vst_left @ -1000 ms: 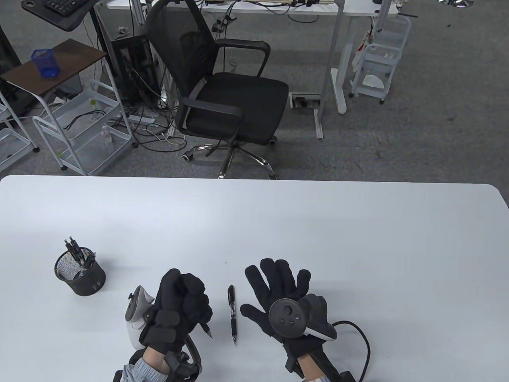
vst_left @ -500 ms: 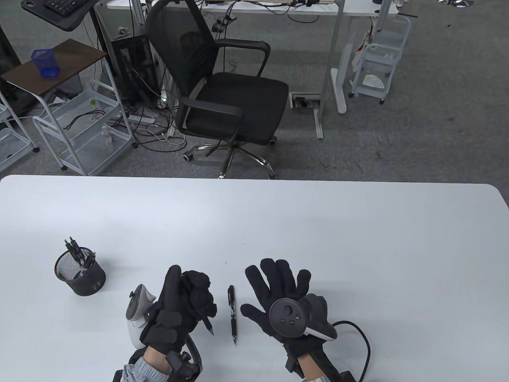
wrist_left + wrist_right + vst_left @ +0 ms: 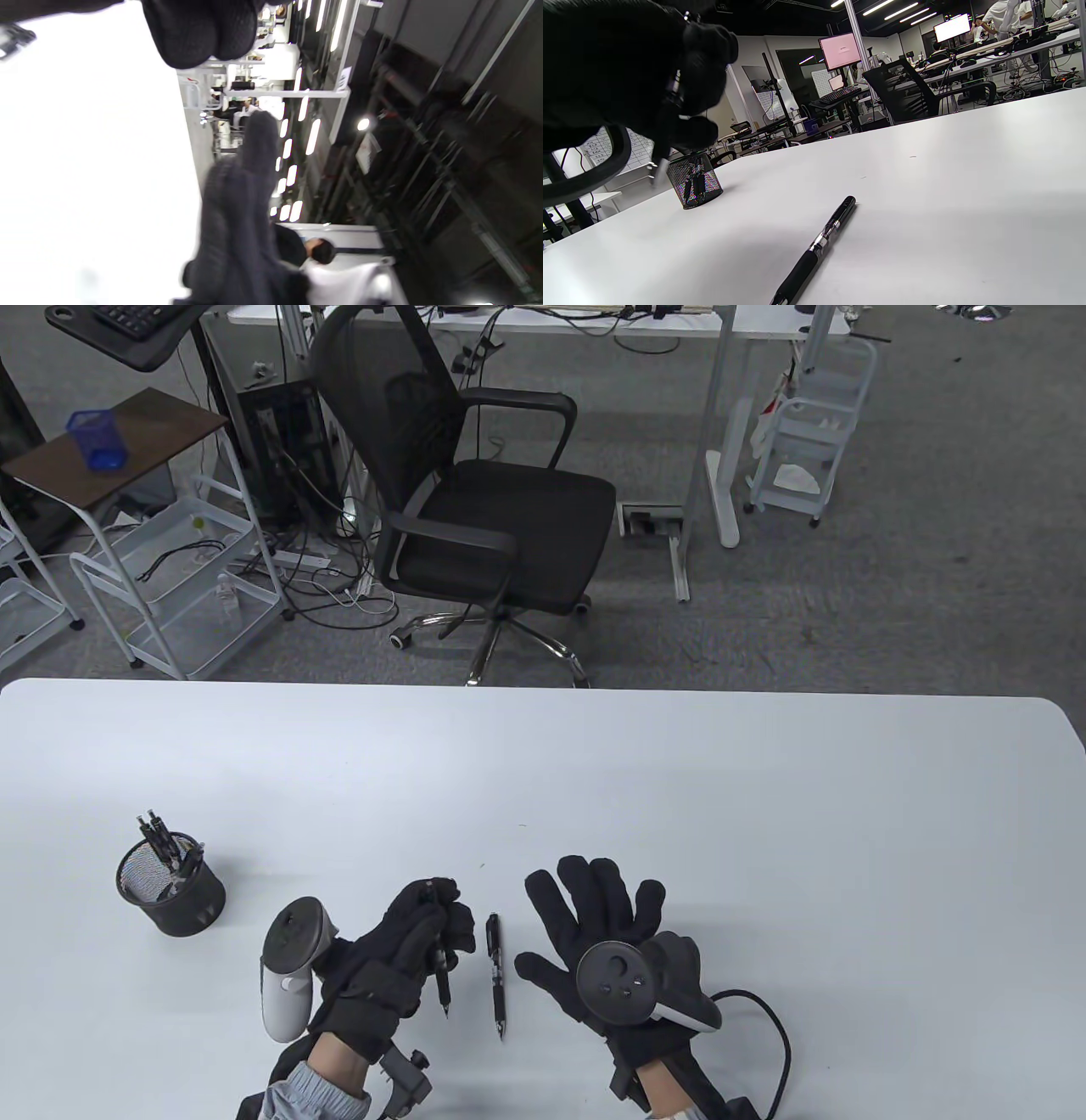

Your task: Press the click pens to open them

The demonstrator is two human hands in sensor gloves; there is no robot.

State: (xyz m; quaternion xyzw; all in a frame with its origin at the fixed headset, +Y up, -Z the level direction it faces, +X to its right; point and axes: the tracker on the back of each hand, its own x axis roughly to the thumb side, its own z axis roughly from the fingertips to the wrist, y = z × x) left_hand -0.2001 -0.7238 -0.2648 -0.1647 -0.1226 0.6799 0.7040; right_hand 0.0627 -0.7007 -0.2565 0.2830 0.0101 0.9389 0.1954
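Observation:
My left hand [image 3: 424, 937] holds a black click pen [image 3: 442, 984] in its curled fingers, tip pointing toward me, just above the white table [image 3: 679, 814]. The same hand and pen show blurred at the left of the right wrist view [image 3: 670, 93]. A second black click pen [image 3: 496, 976] lies flat on the table between my hands, also seen in the right wrist view [image 3: 814, 248]. My right hand [image 3: 594, 925] rests flat on the table with fingers spread, just right of that pen, holding nothing.
A black mesh pen cup [image 3: 170, 886] with several pens stands at the table's left, also in the right wrist view [image 3: 693, 186]. A black office chair [image 3: 475, 492] stands beyond the far table edge. A cable [image 3: 776, 1027] trails from my right wrist.
My left hand has rolled over from a fist and shifted slightly right and forward, its tracker now facing up. The pen in it now lies along its fingers. The right hand and lying pen have not moved.

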